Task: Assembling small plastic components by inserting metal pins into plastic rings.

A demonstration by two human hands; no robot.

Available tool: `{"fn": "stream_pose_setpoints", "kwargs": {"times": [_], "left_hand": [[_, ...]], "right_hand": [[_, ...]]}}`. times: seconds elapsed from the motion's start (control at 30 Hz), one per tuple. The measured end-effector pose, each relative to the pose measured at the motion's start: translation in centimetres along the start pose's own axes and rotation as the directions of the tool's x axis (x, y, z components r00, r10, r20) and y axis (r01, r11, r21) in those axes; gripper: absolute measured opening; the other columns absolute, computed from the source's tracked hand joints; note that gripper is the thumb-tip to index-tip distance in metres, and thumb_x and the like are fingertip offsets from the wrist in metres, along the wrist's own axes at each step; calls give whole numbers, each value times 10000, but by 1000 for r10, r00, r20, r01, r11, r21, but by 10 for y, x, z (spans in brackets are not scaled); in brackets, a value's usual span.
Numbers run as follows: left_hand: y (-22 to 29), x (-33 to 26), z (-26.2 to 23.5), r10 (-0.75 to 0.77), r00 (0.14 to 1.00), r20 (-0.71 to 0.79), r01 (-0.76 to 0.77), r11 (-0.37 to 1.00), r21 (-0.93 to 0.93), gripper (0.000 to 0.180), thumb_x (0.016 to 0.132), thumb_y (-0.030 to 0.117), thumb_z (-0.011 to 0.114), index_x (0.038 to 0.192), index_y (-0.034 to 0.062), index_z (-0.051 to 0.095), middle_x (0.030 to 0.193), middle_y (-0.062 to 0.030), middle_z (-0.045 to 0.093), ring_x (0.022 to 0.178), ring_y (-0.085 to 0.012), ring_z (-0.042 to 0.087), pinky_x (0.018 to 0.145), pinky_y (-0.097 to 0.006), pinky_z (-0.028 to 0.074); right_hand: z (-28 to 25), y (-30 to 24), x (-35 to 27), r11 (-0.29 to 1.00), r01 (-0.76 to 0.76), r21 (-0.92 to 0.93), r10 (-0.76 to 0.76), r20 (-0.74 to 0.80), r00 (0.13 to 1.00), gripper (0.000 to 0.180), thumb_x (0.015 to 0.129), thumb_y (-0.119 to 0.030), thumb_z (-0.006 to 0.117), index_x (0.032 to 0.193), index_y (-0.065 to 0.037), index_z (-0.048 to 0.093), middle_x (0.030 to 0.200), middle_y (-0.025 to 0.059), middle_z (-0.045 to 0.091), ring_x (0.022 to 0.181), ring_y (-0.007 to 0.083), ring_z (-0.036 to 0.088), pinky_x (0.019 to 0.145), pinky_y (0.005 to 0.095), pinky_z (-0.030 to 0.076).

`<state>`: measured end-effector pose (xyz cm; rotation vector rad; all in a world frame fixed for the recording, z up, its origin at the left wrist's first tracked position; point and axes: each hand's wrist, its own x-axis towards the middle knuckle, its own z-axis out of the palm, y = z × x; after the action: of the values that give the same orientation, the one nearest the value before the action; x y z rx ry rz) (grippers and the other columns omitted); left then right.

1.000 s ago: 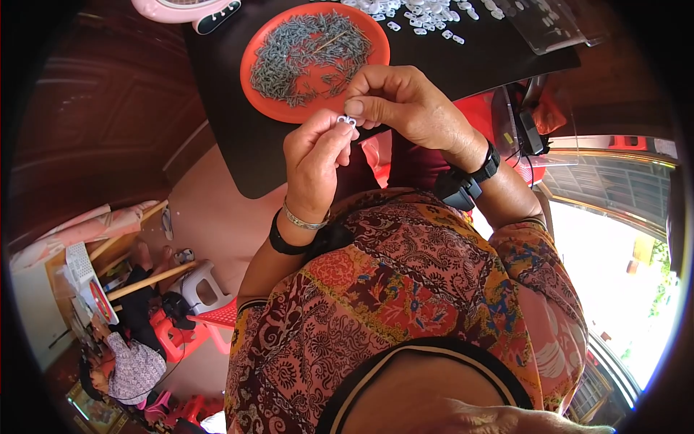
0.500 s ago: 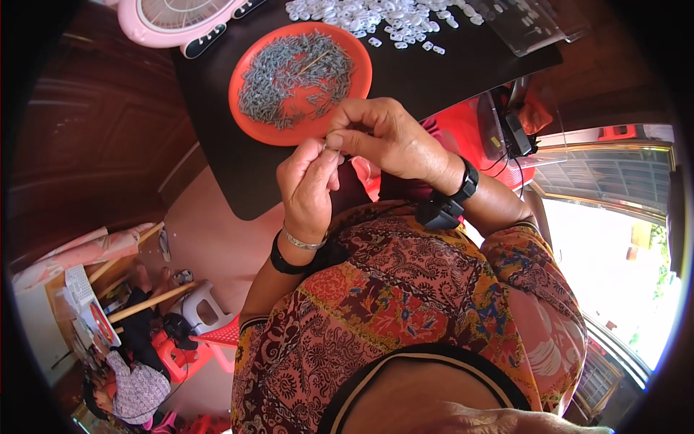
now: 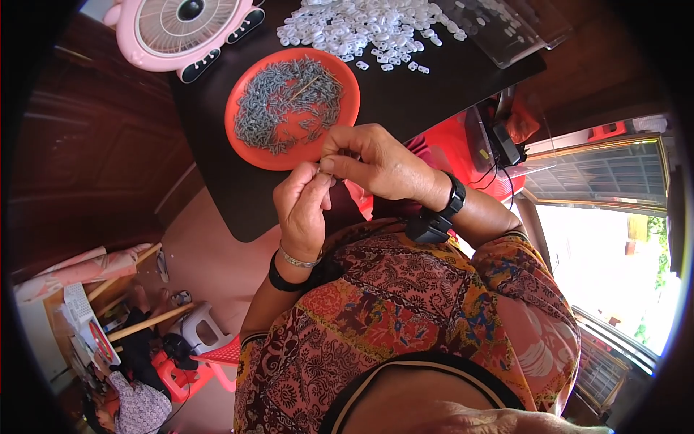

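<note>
My left hand (image 3: pixel 302 211) and my right hand (image 3: pixel 387 165) meet fingertip to fingertip at the near edge of an orange plate (image 3: pixel 231 119). Both are closed in a pinch around something tiny, mostly hidden by the fingers. Many small grey screw-like pieces (image 3: pixel 262 105) are spread over the plate, with a thin tan stick (image 3: pixel 306 87) lying among them. Beyond the plate, a heap of small white plastic pieces (image 3: pixel 383 32), oval with holes, covers part of the black tabletop (image 3: pixel 231 206).
A pink fan (image 3: pixel 190 22) stands at the far left of the table. At the far right is a clear plastic container (image 3: pixel 499 36) with a few white pieces. Red stools (image 3: pixel 177 376) and another person (image 3: pixel 141 398) are at lower left; a bright doorway (image 3: pixel 607 267) opens at right.
The view has tilted slightly, so the plate, fan and white pieces sit lower in the picture. My hands remain pinched together, with little change in the fingers.
</note>
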<state>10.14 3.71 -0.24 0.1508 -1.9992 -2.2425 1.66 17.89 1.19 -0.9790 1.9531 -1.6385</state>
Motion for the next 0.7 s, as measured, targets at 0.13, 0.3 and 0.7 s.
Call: {"fn": "stream_pose_setpoints", "kwargs": {"times": [0.13,0.3,0.7], "left_hand": [[-1,2,-4,-10,1000,-4,10,1000,-7,166,874,84,507,746,-20,529,632,-7,505,523,-41,406,485,-203,320],[-2,1,-7,27,1000,-11,-27,1000,-11,170,877,89,508,747,-17,535,616,-2,491,517,-41,405,486,-202,318],[-9,-1,-8,-54,999,6,54,992,-116,174,872,94,512,744,-20,540,591,7,468,508,-45,393,491,-209,310]], "right_hand": [[-2,0,0,991,-16,135,18,-13,1000,153,897,-128,605,858,17,574,739,-3,568,702,59,507,632,215,432],[-62,-5,31,946,5,-324,-89,-244,966,179,886,-170,610,930,0,646,757,5,626,743,54,551,671,234,460],[-162,65,87,231,-173,-958,-107,-202,974,190,835,-227,539,908,-93,652,875,111,636,855,299,614,766,405,486]]}}
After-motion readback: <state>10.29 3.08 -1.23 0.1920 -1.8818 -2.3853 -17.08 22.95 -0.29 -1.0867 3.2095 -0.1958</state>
